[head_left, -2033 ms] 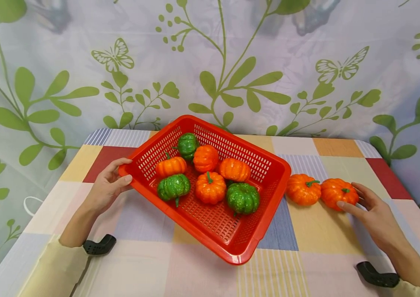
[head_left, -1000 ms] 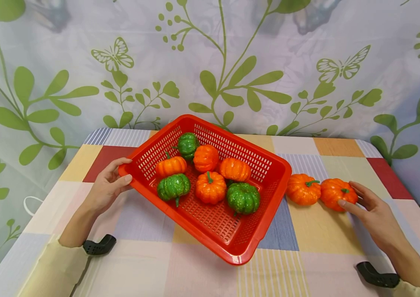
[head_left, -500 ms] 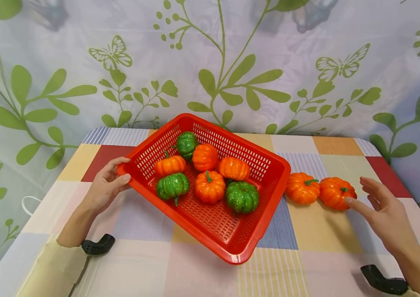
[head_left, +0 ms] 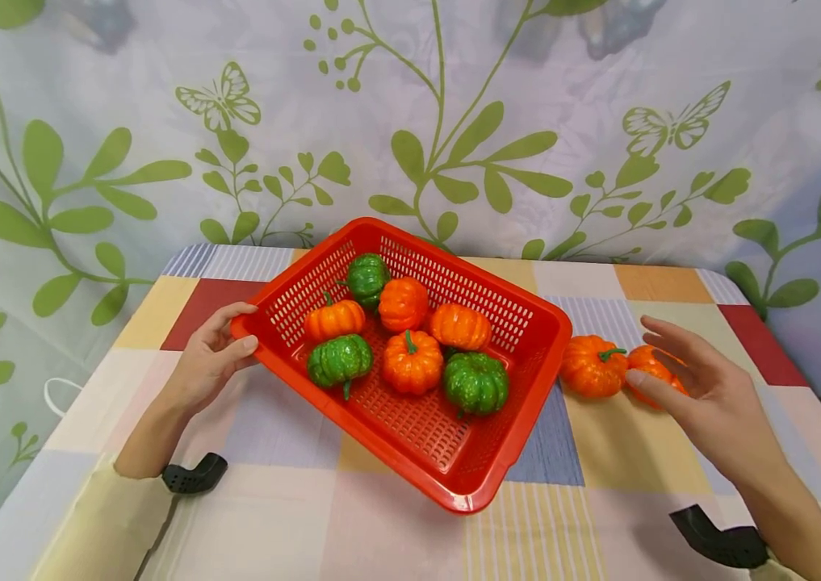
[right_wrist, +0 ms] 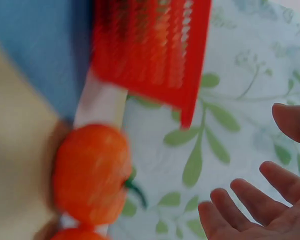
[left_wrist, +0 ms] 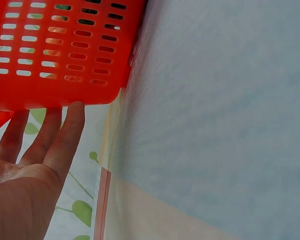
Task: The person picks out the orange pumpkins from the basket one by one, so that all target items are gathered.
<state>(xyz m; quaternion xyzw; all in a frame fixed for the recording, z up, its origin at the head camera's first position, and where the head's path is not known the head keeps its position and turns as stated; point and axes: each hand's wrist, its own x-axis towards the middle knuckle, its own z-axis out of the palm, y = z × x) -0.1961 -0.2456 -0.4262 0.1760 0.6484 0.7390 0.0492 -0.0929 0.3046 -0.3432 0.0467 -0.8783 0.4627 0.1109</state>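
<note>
My left hand (head_left: 199,363) grips the left corner of a red plastic basket (head_left: 425,432), thumb on the rim; in the left wrist view its fingers (left_wrist: 65,140) touch the basket's edge. Small orange pumpkins (head_left: 412,365) and green pumpkins (head_left: 475,384) lie inside, several in all. Two more orange pumpkins stand side by side on the table just right of the basket: a nearer one (head_left: 590,367) and an outer one (head_left: 645,363), partly hidden by my right hand (head_left: 715,399). That hand hovers with spread fingers, holding nothing; the right wrist view shows it apart from the pumpkin (right_wrist: 92,172).
A patchwork-patterned cloth (head_left: 272,516) covers the table. Behind its far edge hangs a pale curtain (head_left: 570,73) with green leaves and butterflies. A black device is strapped at each wrist, and a white cable (head_left: 54,395) loops at the left.
My right hand has let go of the outer orange pumpkin, drawn back to the right, then risen and moved left above it. The left hand and basket have stayed in place.
</note>
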